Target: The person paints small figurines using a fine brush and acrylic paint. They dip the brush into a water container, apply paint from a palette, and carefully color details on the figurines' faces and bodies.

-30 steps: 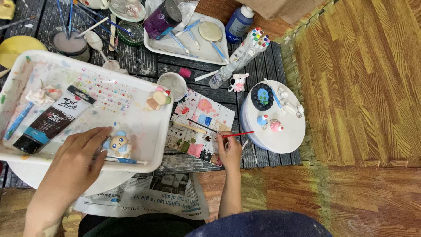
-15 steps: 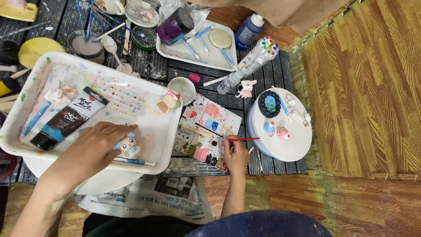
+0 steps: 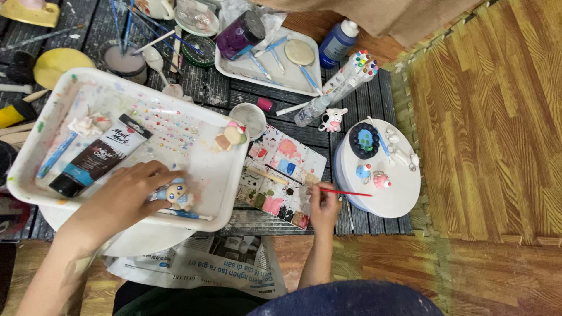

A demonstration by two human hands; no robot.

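Right now the left hand [image 3: 126,196] is resting inside the big white tray [image 3: 35,158], near its front edge, with its fingers [image 3: 157,171] curling around a small painted clay figurine [image 3: 175,195] and holding it steady against the tray floor. Beside it, toward the tray's left edge, a dark paint tube [image 3: 96,155] is lying flat, and a second little figurine [image 3: 229,136] is sitting near the right edge. The right hand [image 3: 324,205] is hovering at the front right corner of the paint palette [image 3: 281,175], its fingers pinching a thin red-handled brush [image 3: 339,191], whose handle is pointing out over the round white stand [image 3: 404,193] carrying more small pieces. By the look of it, this is the colour-loading step of painting the figurine: the brush tip is dipping at the palette wells. The next move is calling for carrying the loaded brush across to the figurine while the left hand is tilting it to expose the spot.
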